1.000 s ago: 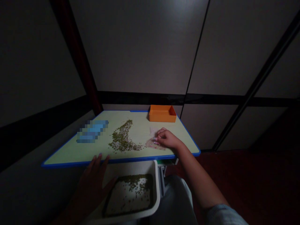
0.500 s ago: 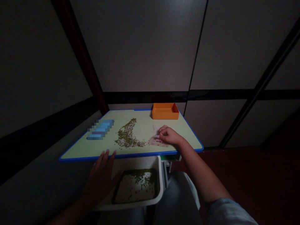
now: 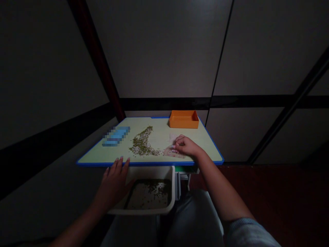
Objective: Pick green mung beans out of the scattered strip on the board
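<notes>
My right hand [image 3: 186, 146] pinches a crumpled clear plastic bag [image 3: 171, 152] on the tabletop, its fingertips gathered on the film. A long curved spread of small green mung beans [image 3: 142, 145] lies to the left of that hand. My left hand [image 3: 114, 183] is open, with spread fingers, and its fingertips reach the table's blue front edge [image 3: 151, 164]. Just below it sits a white plastic tray [image 3: 151, 211] lined with a dark-edged pale sheet, with scattered green beans on it.
An orange rectangular box [image 3: 183, 120] stands at the table's far edge. A blue object [image 3: 115, 136], pixelated and unreadable, lies at the left of the tabletop. Dark panelled walls with a dark red post rise behind the table. A reddish floor lies to the right.
My left hand has moved up and forward to the table's front edge. The whole scene has shifted as my head moved, and the table and tray look smaller. My right hand stays on the bag.
</notes>
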